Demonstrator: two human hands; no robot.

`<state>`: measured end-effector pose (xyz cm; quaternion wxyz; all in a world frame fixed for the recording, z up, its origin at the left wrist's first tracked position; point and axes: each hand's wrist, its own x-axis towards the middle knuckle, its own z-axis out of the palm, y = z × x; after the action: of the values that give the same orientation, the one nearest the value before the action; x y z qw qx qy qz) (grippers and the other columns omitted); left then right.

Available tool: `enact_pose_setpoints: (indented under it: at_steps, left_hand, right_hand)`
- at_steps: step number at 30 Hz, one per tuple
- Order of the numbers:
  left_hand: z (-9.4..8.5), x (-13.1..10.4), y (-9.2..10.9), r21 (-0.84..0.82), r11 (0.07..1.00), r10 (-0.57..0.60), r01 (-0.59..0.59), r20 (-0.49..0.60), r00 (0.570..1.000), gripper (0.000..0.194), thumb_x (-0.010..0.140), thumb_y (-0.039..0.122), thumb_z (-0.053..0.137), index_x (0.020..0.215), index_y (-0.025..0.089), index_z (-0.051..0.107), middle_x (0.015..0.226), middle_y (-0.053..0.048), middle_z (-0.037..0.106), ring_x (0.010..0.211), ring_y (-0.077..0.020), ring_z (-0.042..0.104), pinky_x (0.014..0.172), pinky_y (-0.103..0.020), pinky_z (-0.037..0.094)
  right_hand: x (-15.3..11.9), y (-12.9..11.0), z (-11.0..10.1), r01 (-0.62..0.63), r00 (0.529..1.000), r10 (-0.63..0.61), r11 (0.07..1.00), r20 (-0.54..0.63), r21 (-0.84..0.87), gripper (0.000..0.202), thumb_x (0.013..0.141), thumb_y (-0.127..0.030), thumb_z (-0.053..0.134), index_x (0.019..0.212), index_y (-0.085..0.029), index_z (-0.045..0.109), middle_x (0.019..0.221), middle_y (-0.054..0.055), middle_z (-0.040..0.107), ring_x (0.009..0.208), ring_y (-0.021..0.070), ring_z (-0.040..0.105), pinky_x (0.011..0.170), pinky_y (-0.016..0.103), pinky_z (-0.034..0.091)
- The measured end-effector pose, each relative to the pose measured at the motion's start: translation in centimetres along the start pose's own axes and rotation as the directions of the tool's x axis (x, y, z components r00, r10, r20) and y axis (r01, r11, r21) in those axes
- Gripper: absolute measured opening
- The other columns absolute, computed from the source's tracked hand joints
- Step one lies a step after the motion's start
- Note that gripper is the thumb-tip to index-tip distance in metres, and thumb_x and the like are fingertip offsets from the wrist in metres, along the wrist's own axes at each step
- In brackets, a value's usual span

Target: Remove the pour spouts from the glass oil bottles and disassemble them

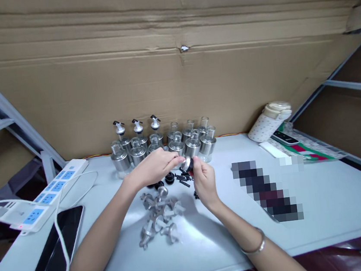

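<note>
My right hand is closed around the black lower part of a silver-and-black bottle spout, held above the table. My left hand meets it from the other side, its fingers pressed together at the silver end; the fingertips partly hide that end. Just below my hands lie small black sticks and round black stoppers. A loose pile of silver spout pieces spreads nearer to me. Behind my hands stand two rows of glass bottles with metal sleeves; three at the back left carry silver spouts with black tips.
A white power strip and a dark tablet with a white cable lie on the left. To the right are a blurred-out flat object, a patterned bottle and a dark phone-like device. Cardboard walls the back.
</note>
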<state>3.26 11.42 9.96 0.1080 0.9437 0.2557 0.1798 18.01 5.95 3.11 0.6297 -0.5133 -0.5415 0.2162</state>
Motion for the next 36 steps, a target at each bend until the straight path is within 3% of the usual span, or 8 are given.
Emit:
enact_pose_setpoints:
  at_steps: [4, 7, 11, 18, 25, 30, 33, 36]
  left_hand:
    - [-1.5, -0.6, 0.2, -0.200, 0.971, -0.131, 0.133, 0.022, 0.991, 0.046, 0.096, 0.042, 0.027, 0.059, 0.018, 0.039, 0.053, 0.003, 0.043, 0.051, -0.0105, 0.040, 0.055, -0.024, 0.031]
    - [-3.4, -1.6, 0.0, -0.301, 0.927, -0.269, 0.223, -0.121, 0.956, 0.050, 0.095, 0.048, 0.022, 0.056, 0.019, 0.035, 0.049, 0.004, 0.039, 0.046, -0.0096, 0.036, 0.051, -0.024, 0.031]
    - [-6.2, -3.4, -0.4, -0.218, 0.919, -0.361, 0.328, -0.133, 0.923, 0.043, 0.093, 0.050, 0.031, 0.067, 0.019, 0.046, 0.061, 0.003, 0.049, 0.056, -0.0107, 0.044, 0.056, -0.023, 0.036]
    - [-8.8, -6.1, -1.5, -0.006, 0.867, -0.498, 0.499, -0.060, 0.865, 0.030, 0.088, 0.045, 0.041, 0.091, 0.020, 0.057, 0.079, -0.001, 0.061, 0.068, -0.0148, 0.054, 0.060, -0.025, 0.038]
    - [-9.6, -7.0, -0.9, -0.001, 0.900, -0.435, 0.436, -0.080, 0.897, 0.027, 0.086, 0.041, 0.044, 0.089, 0.020, 0.060, 0.084, -0.002, 0.064, 0.074, -0.0157, 0.056, 0.066, -0.026, 0.040]
    - [-9.7, -7.3, -0.2, 0.001, 0.925, -0.379, 0.380, -0.062, 0.923, 0.023, 0.085, 0.037, 0.046, 0.089, 0.020, 0.061, 0.089, -0.002, 0.066, 0.081, -0.0168, 0.058, 0.071, -0.026, 0.042]
    - [-9.8, -7.5, -0.2, -0.019, 0.923, -0.386, 0.385, -0.035, 0.922, 0.021, 0.085, 0.035, 0.046, 0.086, 0.020, 0.061, 0.082, -0.001, 0.065, 0.074, -0.0153, 0.058, 0.065, -0.024, 0.041]
    - [-9.7, -7.5, -0.3, -0.037, 0.916, -0.399, 0.399, -0.017, 0.917, 0.020, 0.085, 0.034, 0.047, 0.084, 0.020, 0.061, 0.074, 0.000, 0.064, 0.067, -0.0144, 0.058, 0.060, -0.023, 0.039]
  right_hand:
    - [0.3, 0.8, -0.9, 0.472, 0.880, -0.474, 0.867, 0.029, -0.160, 0.032, 0.094, -0.045, 0.037, 0.075, -0.020, 0.046, 0.064, -0.001, 0.049, 0.058, 0.0123, 0.046, 0.055, 0.025, 0.039]
    - [1.0, 1.4, -1.4, 0.586, 0.803, -0.596, 0.784, 0.015, -0.202, 0.017, 0.092, -0.038, 0.046, 0.096, -0.021, 0.047, 0.082, 0.004, 0.057, 0.073, 0.0158, 0.055, 0.065, 0.029, 0.047]
    - [1.5, 1.8, -1.3, 0.560, 0.825, -0.510, 0.796, 0.243, -0.231, 0.016, 0.093, -0.027, 0.046, 0.107, -0.021, 0.051, 0.093, 0.008, 0.060, 0.081, 0.0172, 0.060, 0.070, 0.031, 0.050]
    - [1.6, 1.2, 1.4, 0.602, 0.724, -0.388, 0.759, 0.571, -0.247, 0.016, 0.090, -0.021, 0.053, 0.105, -0.019, 0.059, 0.097, 0.008, 0.067, 0.089, 0.0195, 0.059, 0.077, 0.033, 0.044]
    - [2.5, -1.5, 8.8, 0.787, 0.448, -0.157, 0.536, 0.880, -0.306, 0.008, 0.087, -0.014, 0.057, 0.092, -0.015, 0.062, 0.091, 0.007, 0.070, 0.091, 0.0198, 0.054, 0.072, 0.031, 0.032]
    - [2.2, -0.4, 11.0, 0.856, 0.352, -0.112, 0.440, 0.929, -0.272, 0.015, 0.088, -0.009, 0.048, 0.086, -0.014, 0.062, 0.085, 0.009, 0.070, 0.094, 0.0210, 0.053, 0.074, 0.032, 0.033]
    - [2.2, -0.5, 9.8, 0.815, 0.392, -0.162, 0.518, 0.906, -0.260, 0.016, 0.087, -0.009, 0.047, 0.086, -0.015, 0.062, 0.088, 0.009, 0.069, 0.092, 0.0207, 0.055, 0.073, 0.031, 0.036]
    - [2.2, -1.8, 7.4, 0.580, 0.666, -0.285, 0.780, 0.690, -0.237, 0.023, 0.091, -0.010, 0.039, 0.096, -0.016, 0.061, 0.088, 0.007, 0.067, 0.083, 0.0169, 0.058, 0.072, 0.029, 0.043]
